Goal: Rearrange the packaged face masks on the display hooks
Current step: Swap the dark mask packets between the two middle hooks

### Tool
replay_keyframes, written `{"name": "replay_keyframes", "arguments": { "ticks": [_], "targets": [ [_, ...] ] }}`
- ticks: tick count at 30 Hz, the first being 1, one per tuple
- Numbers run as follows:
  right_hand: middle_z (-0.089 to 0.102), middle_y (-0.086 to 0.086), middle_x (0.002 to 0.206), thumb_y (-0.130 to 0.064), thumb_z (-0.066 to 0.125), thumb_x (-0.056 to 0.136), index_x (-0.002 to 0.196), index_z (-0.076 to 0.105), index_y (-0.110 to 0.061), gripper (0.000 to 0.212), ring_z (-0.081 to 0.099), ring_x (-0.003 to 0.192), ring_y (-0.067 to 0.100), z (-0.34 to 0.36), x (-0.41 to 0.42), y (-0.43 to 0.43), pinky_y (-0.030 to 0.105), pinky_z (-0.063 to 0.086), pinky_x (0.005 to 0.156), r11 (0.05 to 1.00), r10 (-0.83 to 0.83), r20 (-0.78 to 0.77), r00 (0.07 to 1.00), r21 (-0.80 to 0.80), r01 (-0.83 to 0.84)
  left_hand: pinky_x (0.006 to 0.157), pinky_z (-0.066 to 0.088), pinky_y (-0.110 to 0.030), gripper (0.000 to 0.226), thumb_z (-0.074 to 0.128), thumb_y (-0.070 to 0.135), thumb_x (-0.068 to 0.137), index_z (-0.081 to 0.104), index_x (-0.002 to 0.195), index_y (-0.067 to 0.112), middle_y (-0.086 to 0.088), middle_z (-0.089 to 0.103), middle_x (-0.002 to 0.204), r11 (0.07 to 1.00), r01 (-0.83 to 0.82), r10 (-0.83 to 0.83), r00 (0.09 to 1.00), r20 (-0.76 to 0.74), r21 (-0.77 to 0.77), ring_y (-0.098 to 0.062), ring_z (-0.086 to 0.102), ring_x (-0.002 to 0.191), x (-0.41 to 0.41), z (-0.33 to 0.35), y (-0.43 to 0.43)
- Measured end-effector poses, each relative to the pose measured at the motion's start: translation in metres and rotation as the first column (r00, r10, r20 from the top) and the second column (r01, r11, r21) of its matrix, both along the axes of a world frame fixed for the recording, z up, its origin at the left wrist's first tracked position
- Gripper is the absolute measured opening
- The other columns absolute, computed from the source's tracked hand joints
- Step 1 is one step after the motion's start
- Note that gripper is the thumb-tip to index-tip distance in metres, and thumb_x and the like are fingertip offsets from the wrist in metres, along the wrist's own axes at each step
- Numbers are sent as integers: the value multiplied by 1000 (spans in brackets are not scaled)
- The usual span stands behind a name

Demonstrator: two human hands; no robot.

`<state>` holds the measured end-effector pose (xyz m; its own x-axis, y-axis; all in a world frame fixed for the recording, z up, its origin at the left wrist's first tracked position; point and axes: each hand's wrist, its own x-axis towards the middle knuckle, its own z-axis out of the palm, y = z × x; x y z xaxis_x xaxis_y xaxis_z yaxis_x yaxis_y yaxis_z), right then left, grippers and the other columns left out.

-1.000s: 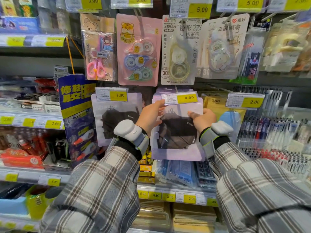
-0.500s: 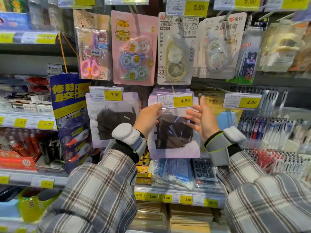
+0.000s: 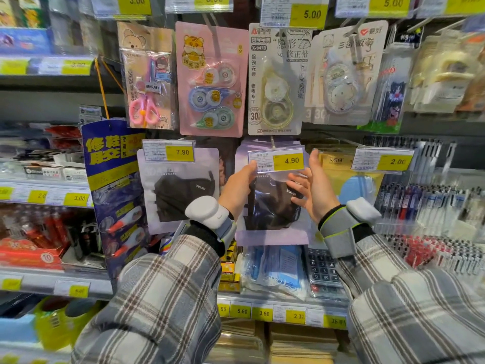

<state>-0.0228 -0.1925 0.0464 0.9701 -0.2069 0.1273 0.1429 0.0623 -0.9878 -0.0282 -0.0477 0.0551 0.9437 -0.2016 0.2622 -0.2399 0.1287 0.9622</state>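
Note:
Two lilac packs with black face masks hang on display hooks. The left mask pack (image 3: 181, 193) hangs under a 7.90 tag (image 3: 169, 151). The middle mask pack (image 3: 273, 211) hangs under a 4.90 tag (image 3: 277, 160). My left hand (image 3: 237, 190) grips the middle pack's upper left edge, thumb near the tag. My right hand (image 3: 316, 189) hovers just in front of the pack's right side, fingers spread, holding nothing. More lilac packs sit behind the front one on the same hook.
Correction tape cards (image 3: 211, 80) hang on hooks right above. A blue glue strip (image 3: 114, 185) hangs to the left, a yellow pack (image 3: 349, 177) and pens (image 3: 430, 203) to the right. Blue masks (image 3: 275, 269) and a calculator (image 3: 322, 271) lie on the shelf below.
My right hand let go of the middle mask pack's right edge and opened, moving slightly right and away. My left hand kept its grip on the left edge.

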Motion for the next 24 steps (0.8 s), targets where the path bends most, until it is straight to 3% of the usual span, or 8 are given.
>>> {"name": "replay_keyframes", "arguments": {
  "ticks": [4,8,10,12,14,17,21,24],
  "targets": [
    [59,5,126,-69,20,86,121,55,-15,73,54,117,20,-2,-3,1,42,38,101,999,-47,29,998,9,46,97,34,-23,40,34,29,98,51,129,10,0,56,122,995,-54,50,997,53,82,-6,47,108,1,-3,6],
    [62,7,109,-67,16,88,94,60,-21,64,59,94,19,-7,-10,4,39,44,90,999,-47,46,998,8,47,94,36,-28,36,35,30,98,57,121,13,0,56,114,982,-97,76,989,131,164,-11,50,105,-1,-7,10],
    [64,9,109,-67,16,88,93,61,-21,65,60,95,22,-12,-15,10,40,45,88,1000,-4,41,999,7,3,95,40,-33,27,38,27,97,59,110,16,-2,56,108,967,-136,99,980,174,214,-15,51,102,-1,-10,15],
    [66,9,106,-67,16,88,95,63,-20,66,62,97,24,-16,-19,14,39,48,86,999,37,47,998,-4,-37,88,44,-26,26,43,19,95,60,114,13,0,56,106,950,-158,105,974,202,270,-12,51,99,-2,-12,18],
    [68,7,97,-66,17,88,95,64,-20,67,65,90,22,-20,-22,22,36,51,79,996,85,60,995,-27,-84,84,43,-23,31,46,18,94,56,122,13,-1,57,111,967,-143,111,982,156,213,-12,52,102,-6,-13,25],
    [68,4,87,-60,28,90,91,65,-18,56,65,79,19,-26,-25,38,33,51,75,987,151,53,987,-66,-148,84,43,-30,35,48,22,92,52,126,16,-4,60,113,988,-134,130,990,57,76,-17,55,104,-12,-16,39],
    [65,3,80,-34,49,92,92,63,-13,25,62,68,16,-29,-25,65,24,47,63,973,205,53,977,-122,-197,65,42,-22,28,46,17,93,53,120,12,-3,64,93,985,-175,175,984,21,-9,-15,59,84,-9,-23,62],
    [66,3,79,-28,54,90,90,63,-14,17,62,67,16,-28,-21,86,23,46,61,963,228,36,973,-154,-220,69,45,-24,24,44,18,94,57,114,14,2,65,84,973,-231,231,973,8,14,-12,60,75,-5,-29,83]
  ]
}}
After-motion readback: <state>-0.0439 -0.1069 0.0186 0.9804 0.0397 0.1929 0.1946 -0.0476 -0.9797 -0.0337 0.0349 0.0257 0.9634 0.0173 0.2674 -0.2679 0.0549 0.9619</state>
